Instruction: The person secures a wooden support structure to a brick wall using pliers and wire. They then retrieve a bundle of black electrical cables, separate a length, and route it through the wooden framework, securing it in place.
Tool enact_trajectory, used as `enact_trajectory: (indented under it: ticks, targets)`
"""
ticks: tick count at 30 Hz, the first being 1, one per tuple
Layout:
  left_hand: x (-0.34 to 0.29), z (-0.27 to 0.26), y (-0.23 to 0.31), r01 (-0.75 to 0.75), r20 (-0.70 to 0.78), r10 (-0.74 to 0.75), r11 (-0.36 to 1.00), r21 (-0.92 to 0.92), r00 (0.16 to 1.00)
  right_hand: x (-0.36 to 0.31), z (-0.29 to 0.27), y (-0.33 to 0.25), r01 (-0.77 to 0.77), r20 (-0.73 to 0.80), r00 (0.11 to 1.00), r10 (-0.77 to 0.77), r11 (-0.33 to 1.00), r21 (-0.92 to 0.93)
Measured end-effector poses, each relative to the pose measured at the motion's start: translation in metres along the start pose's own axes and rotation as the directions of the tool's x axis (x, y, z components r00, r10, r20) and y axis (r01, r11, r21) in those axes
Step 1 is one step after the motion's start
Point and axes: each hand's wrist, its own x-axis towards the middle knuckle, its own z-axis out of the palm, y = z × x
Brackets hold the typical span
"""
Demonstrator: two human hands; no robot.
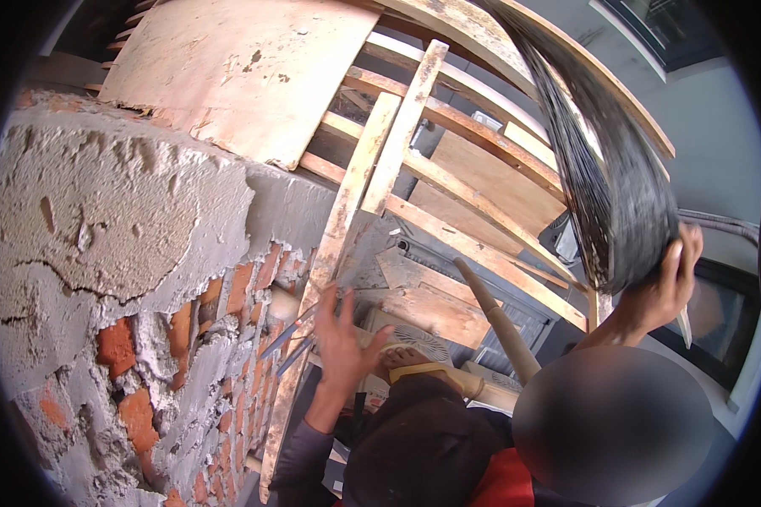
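My right hand (675, 269), at the right, is closed around the lower end of a long bundle of black strips (579, 139). The bundle runs up to the top edge in a curve, smeared by motion; its exact kind does not show. Lower and left of it, my left hand (344, 340) has its fingers spread beside an upright wooden batten (334, 224). Two thin blue-grey prongs (286, 345) stick out next to those fingers. Whether the hand touches them I cannot tell. A blurred round patch hides part of my right arm.
On the left stands a brick wall (135, 414) with broken grey render. A plywood sheet (254, 72) lies above it. Wooden slats (482, 190) cross the middle over a drop. Below are a foot in a yellow sandal (427, 369) and a slanting pole (495, 317).
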Motion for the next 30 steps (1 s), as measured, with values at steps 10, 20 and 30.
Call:
enact_trajectory:
  ticks: [10,20,30]
  targets:
    - [0.07,0.16,0.067,0.534,0.531,-0.05,0.086,-0.841,0.846,-0.155,0.024,0.011,0.011,0.39,0.916,0.095,0.965,-0.261]
    - [0.101,0.145,0.048,0.711,0.727,0.061,0.166,-0.683,0.684,-0.166,0.029,0.019,-0.105,0.702,0.697,0.15,0.989,-0.108]
    - [0.099,0.145,0.061,0.65,0.658,0.016,0.138,-0.747,0.753,-0.168,0.004,0.035,-0.337,0.642,0.696,0.324,0.936,-0.107]
